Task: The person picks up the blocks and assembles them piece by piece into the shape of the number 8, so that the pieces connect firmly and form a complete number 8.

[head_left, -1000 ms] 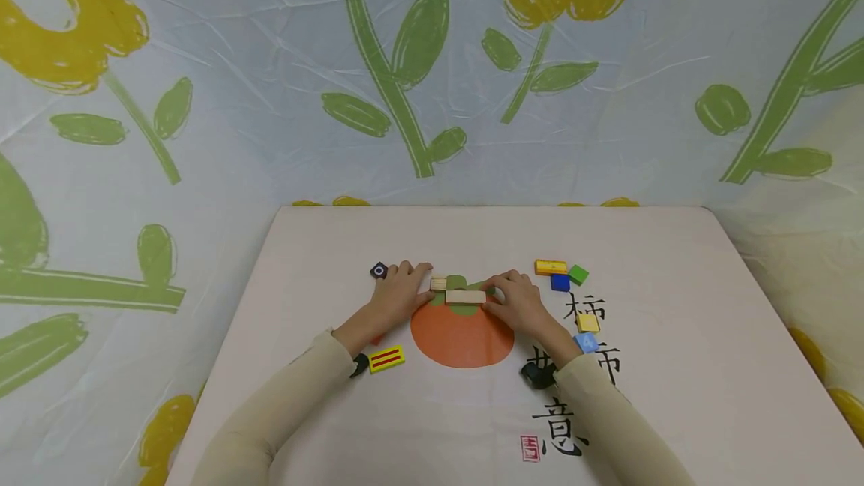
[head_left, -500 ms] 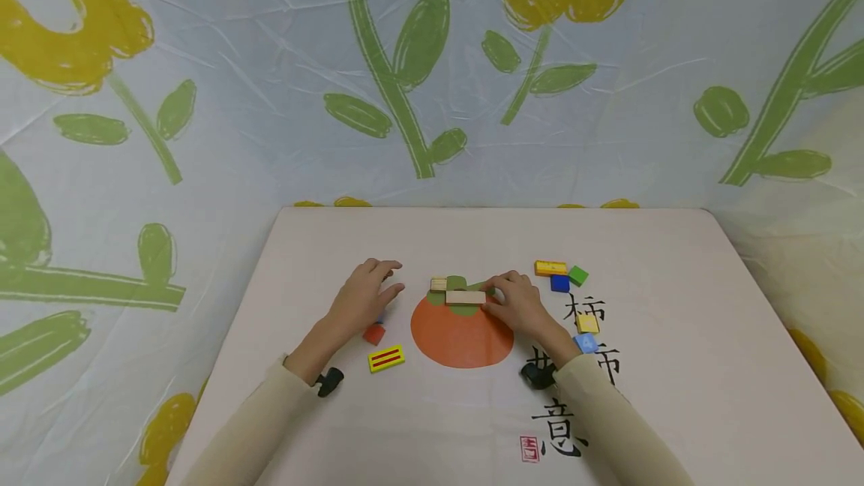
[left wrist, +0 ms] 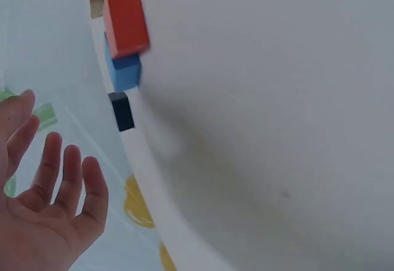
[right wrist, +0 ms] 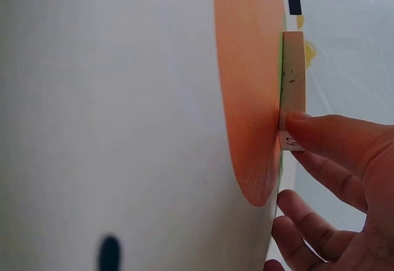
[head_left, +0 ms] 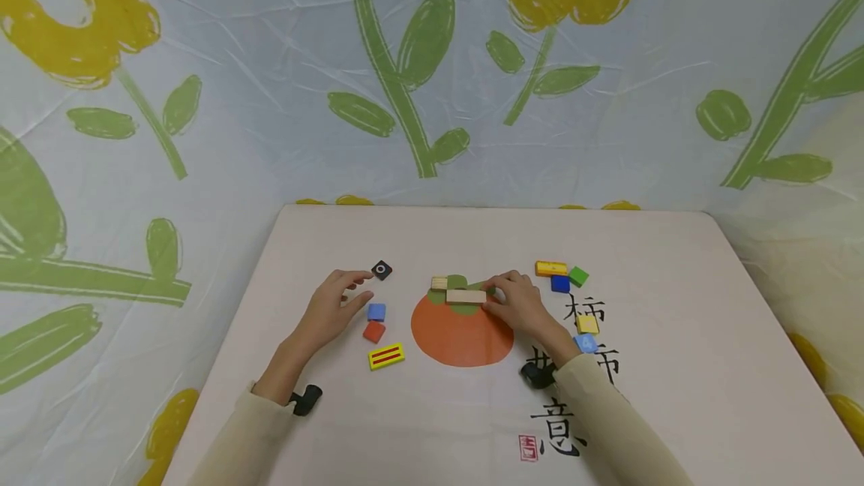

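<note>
Over the left of the table my left hand (head_left: 331, 306) is held with fingers relaxed and apart, holding nothing. Nearest to it are a black block (head_left: 381, 270) with a white ring, a blue block (head_left: 376, 312) and a red block (head_left: 374, 332). My right hand (head_left: 518, 304) pinches the right end of a long plain wooden block (head_left: 466, 296), thumb on its near face; the right wrist view shows printed marks on that end. A short wooden block (head_left: 439, 283) stands by its left end. Both lie over the printed persimmon's green top.
A yellow block with red stripes (head_left: 386, 356) lies front left. At the right are an orange-yellow block (head_left: 550, 268), a dark blue block (head_left: 560, 283), a green block (head_left: 578, 276), a pale yellow block (head_left: 588, 324) and a light blue block (head_left: 586, 343). A flowered cloth hangs behind.
My left hand has left the short wooden block and moved left, uncovering the black, blue and red blocks. My right hand stays at the long wooden block's end.
</note>
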`<state>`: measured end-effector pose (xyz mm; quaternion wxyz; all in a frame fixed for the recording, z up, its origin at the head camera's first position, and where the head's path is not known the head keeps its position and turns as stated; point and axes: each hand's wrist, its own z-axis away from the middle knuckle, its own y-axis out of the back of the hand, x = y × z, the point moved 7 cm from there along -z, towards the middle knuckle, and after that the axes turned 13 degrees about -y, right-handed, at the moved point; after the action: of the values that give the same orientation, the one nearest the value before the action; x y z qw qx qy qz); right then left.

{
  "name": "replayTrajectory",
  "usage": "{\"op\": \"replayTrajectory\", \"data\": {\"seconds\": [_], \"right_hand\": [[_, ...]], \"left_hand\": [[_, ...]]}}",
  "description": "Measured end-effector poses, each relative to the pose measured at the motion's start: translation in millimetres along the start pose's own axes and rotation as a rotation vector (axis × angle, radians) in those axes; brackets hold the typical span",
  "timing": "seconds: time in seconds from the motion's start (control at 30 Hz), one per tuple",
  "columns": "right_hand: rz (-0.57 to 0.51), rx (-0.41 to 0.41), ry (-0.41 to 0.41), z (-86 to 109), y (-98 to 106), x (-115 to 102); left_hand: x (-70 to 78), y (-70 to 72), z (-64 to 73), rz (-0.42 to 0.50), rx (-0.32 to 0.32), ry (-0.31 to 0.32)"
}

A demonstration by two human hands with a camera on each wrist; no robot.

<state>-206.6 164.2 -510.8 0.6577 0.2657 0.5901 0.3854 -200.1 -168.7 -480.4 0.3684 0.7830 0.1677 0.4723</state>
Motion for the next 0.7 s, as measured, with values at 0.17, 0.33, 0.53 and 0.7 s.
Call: {"op": "replayTrajectory", "data": {"seconds": [0.17,0.33,0.53,0.7], "right_hand": [[-0.016,0.0,-0.001,0.6,-0.3,-0.1],[-0.017,-0.006,0.003,0.9,-0.1,-1.1],[-0.017,0.006,0.009,-0.2,1.0,-0.8],[-0.016,0.007,0.009,-1.2,0.3,-0.2]], "left_hand": [[-18.5,-5.8,6.1,0.048,-0.073,0.05],[-32.2,-12.1,10.8,0.06,-0.166,0.094],[-33.2,-17.4,11.3,0.05,-0.221,0.094],[-30.5,-17.5,12.4,0.041,-0.227,0.076]]}}
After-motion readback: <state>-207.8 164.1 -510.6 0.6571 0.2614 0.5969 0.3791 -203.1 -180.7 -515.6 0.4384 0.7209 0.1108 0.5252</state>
